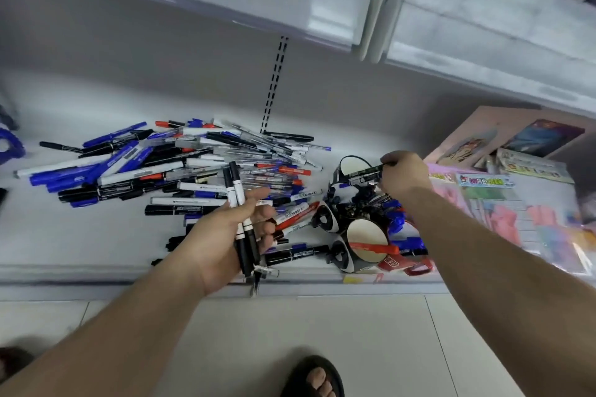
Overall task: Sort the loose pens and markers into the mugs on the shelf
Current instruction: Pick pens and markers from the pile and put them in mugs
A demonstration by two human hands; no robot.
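My sandalled foot point(317, 377) stands on pale smooth floor tiles point(290, 332) below the shelf's point(64, 235) front edge. My left hand point(225, 235) lies palm up over that edge, fingers loosely curled round two slim markers point(240, 216) with black barrels and white middles; they lie side by side across my palm, tips pointing away from me. Just right of it, near the front edge, stands a cluster of round glossy mugs point(364, 235), black and white outside, pale inside; a red marker point(374, 248) lies across the rim of the nearest one, and blue pens stick out of the ones behind. My right hand point(403, 174) hovers above the farthest mug, fingers pinched on a dark marker point(366, 173) held level over it. Across the shelf's middle and left spreads a loose pile point(180, 167) of blue, black, red and clear plastic pens, lying crosswise over each other. At the shelf's right end lie soft plastic packets point(516, 203), blurred.
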